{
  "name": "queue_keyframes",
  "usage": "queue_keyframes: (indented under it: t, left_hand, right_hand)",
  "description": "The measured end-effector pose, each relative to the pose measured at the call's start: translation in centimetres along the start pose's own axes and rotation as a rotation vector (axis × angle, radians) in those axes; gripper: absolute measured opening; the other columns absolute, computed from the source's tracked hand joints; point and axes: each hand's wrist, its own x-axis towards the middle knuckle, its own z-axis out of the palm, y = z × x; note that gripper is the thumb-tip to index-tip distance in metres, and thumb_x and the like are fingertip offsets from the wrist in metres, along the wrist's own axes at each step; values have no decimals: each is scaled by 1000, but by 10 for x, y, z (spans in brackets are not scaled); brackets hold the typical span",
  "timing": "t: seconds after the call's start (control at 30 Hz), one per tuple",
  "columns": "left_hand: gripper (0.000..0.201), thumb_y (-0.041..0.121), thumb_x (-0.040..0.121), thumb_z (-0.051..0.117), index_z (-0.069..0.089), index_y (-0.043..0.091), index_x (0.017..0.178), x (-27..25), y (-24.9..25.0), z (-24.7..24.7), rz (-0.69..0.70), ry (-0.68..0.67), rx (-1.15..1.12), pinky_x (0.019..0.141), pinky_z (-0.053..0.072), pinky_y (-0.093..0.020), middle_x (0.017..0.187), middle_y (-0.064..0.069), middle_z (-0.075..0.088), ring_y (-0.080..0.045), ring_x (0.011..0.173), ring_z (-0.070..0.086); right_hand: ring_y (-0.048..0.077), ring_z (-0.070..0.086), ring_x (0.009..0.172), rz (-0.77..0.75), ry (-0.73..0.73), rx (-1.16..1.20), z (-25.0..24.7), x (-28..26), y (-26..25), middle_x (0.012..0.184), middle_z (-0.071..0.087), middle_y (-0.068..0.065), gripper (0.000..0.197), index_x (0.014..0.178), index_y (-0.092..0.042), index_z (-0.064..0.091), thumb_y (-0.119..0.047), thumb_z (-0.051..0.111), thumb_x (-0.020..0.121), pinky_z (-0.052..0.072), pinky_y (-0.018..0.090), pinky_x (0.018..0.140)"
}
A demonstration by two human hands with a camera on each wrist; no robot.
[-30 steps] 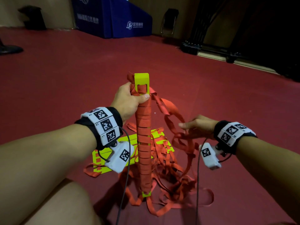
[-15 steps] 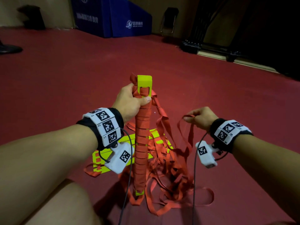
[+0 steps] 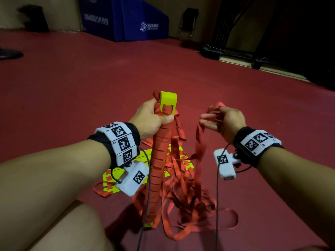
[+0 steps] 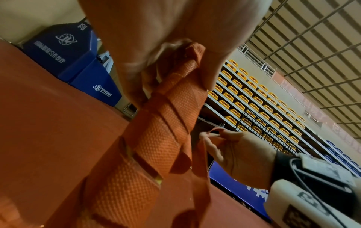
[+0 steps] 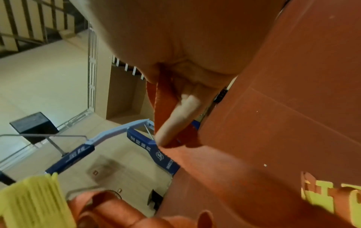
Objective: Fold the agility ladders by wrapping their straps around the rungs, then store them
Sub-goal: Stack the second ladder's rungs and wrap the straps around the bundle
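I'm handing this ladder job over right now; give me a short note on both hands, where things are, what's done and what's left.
Left hand grips the top of the upright rung bundle, just under its yellow end.
Right hand holds a raised loop of loose orange strap, beside the bundle and apart from it.
More strap lies tangled on the red floor; a second ladder lies flat behind.
Done: bundle largely wrapped.
Left: wind the remaining strap, wrap the second ladder, store both.

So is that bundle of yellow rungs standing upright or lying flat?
Upright. The left hand grips the strap-wrapped bundle of yellow rungs near its top, its lower end down at the red floor.
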Motion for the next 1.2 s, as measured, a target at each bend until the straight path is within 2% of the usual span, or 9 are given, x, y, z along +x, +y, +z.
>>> queue_keyframes:
  t: [0.17, 0.27, 0.33, 0.43, 0.57, 0.63, 0.8, 0.97, 1.2]
  left_hand:
    - [29, 18, 71, 80, 64, 18, 94, -7, 8, 2, 23, -79, 18, 101, 51, -51, 101, -8, 75, -29, 100, 70]
    - [27, 16, 72, 80, 66, 19, 95, -9, 13, 1, 41, -119, -8, 101, 52, -50, 105, -2, 76, -23, 102, 71]
    - [35, 25, 67, 77, 68, 17, 100, -13, 16, 0, 57, -125, -25, 100, 53, -52, 108, -3, 76, -25, 105, 71]
    - [47, 30, 63, 79, 68, 13, 106, -14, 19, 0, 68, -124, -52, 98, 53, -53, 108, -2, 76, -28, 104, 71]
    - [27, 18, 69, 79, 62, 21, 89, -13, 18, -1, 72, -84, -86, 87, 51, -43, 85, 7, 69, -17, 83, 64]
    - [27, 13, 71, 80, 61, 21, 88, -13, 19, -1, 77, -90, -96, 85, 50, -42, 84, 5, 67, -18, 83, 62]
    - [27, 11, 74, 80, 59, 21, 87, -13, 17, -1, 76, -118, -85, 85, 52, -41, 82, 8, 67, -18, 83, 63]
    - [28, -5, 87, 70, 60, 21, 89, -11, 17, -4, 49, -114, -107, 73, 53, -28, 80, 10, 70, -11, 77, 66]
    - [24, 3, 83, 76, 64, 22, 90, -9, 13, -3, 37, -110, -93, 83, 54, -40, 89, 7, 72, -17, 85, 66]
  right_hand:
    - [26, 69, 102, -117, -103, 196, -4, 2, -5, 121, 67, 14, 29, 124, -15, 55, -14, 33, 105, 51, 41, 94]
    - [18, 64, 95, -168, -126, 157, -3, 6, -2, 114, 64, 4, 40, 139, -16, 48, -5, 45, 100, 49, 35, 83]
    - [14, 54, 74, -182, -130, -115, -3, 10, 5, 102, 59, 1, 58, 145, -15, 43, 5, 55, 92, 42, 28, 64]
    - [14, 57, 74, -180, -74, -671, -5, 12, 10, 96, 63, 0, 63, 138, -17, 53, 0, 72, 81, 45, 25, 68]
    - [24, 56, 119, -249, 57, -1076, -6, 7, 9, 118, 64, 13, 39, 114, -31, 70, -27, 77, 76, 47, 28, 94]
    - [20, 56, 118, -362, 25, -1036, 1, -1, 5, 116, 65, 7, 34, 110, -33, 72, -23, 76, 78, 43, 25, 92]
    - [9, 62, 82, -316, -474, -500, 23, -20, 9, 89, 70, -1, 29, 105, -18, 70, -16, 66, 76, 46, 25, 76]
    - [10, 54, 59, -353, -553, -425, 24, -21, 11, 66, 63, -1, 11, 86, -12, 70, -15, 70, 75, 44, 21, 60]
    - [15, 60, 84, -500, -539, -413, 23, -21, 9, 95, 67, 8, 35, 107, -18, 71, -13, 77, 73, 52, 28, 75]
